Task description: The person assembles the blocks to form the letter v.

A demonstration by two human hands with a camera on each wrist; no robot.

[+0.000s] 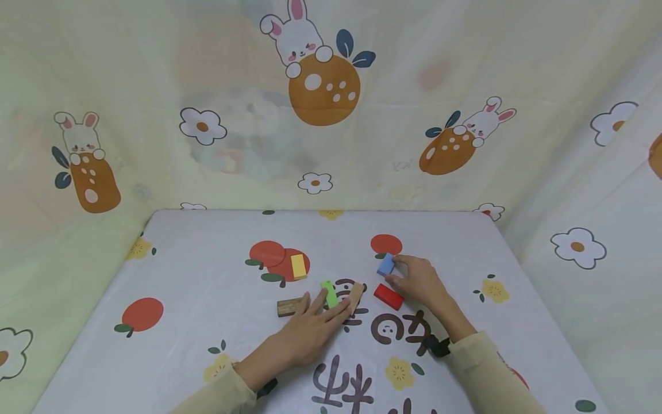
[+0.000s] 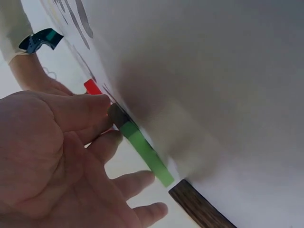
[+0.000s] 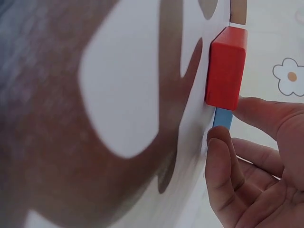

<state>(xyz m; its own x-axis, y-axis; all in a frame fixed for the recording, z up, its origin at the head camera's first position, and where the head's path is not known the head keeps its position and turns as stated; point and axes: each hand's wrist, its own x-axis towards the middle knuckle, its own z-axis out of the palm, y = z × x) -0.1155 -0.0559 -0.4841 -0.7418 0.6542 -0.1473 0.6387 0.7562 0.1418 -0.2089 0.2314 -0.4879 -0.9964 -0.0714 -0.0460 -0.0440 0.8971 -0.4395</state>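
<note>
My left hand [image 1: 308,337] lies over the blocks with fingers spread. Its fingertips are right at a light wooden block [image 1: 355,296] and beside a green block [image 1: 329,294]. A dark wood-grain block [image 1: 289,307] lies left of these, partly covered by the fingers in the head view. My right hand [image 1: 420,280] pinches a blue block [image 1: 385,264] at its right side with thumb and fingertips. Just in front of it lies a red block [image 1: 388,296]. In the right wrist view, that red block [image 3: 226,69] partly hides the blue block [image 3: 222,118].
A yellow block [image 1: 298,267] lies farther back, left of the hands. All the blocks lie on a white table cover [image 1: 196,276] printed with fruit, flowers and brown lettering. A patterned curtain [image 1: 243,167] rises behind the table's back edge.
</note>
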